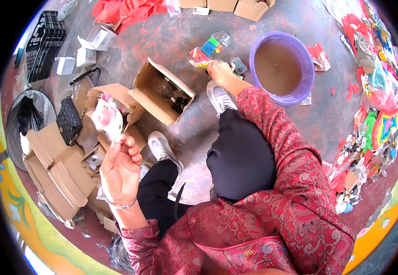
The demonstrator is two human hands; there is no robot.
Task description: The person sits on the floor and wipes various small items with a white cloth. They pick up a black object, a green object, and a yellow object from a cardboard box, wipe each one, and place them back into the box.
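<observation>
My left hand (pixel 122 170) is raised at the left, thumb and fingertips pinched on a crumpled white plastic wrapper (pixel 107 117) with pink and green print. The wrapper hangs over an open cardboard box whose flaps stand up. Stretched far forward, my right hand (pixel 220 71) is closed by the floor at the edge of a pink-and-yellow packet (pixel 200 56); its fingertips are partly hidden. Just beyond lie small blue and green blocks (pixel 211 46) in clear plastic. A small clear case (pixel 239 65) sits between my right hand and the purple tub.
A purple tub (pixel 308 68) of murky water stands at the right. Before my feet is an open cardboard box (pixel 155 98) with dark items inside. Flattened cardboard (pixel 63 172), a black bag (pixel 69 120) and a black crate (pixel 45 46) lie left; mixed plastic scraps (pixel 378 114) pile up right.
</observation>
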